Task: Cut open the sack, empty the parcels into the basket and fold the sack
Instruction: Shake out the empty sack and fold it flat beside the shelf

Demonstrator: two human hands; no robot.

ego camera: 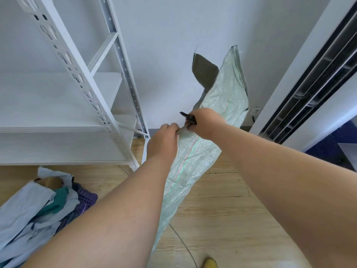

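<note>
Head view: we are gripping the pale green woven sack at the centre of the frame with both bare hands, arms stretched out over the wooden floor. Our left hand is closing its fingers on a folded edge of the sack, pinching the fabric. Our right hand, just beside it at three o'clock, is clasping the same stretch of sack together with a dark tool whose tip is pointing toward nine o'clock; we cannot tell what kind of tool it is. The sack is hanging limp and flat, its lower end trailing toward six o'clock near the floor and its upper end rising toward one o'clock against the white wall, where a dark inner flap is folding outward. A red and green stripe is running along its length.

At eight o'clock the purple basket is sitting on the floor, heaped with grey and teal parcels. A white metal shelving rack is filling ten o'clock. A dark slatted panel is standing at two o'clock. A thin cable is curving across the floor at six o'clock beside a yellow object.
</note>
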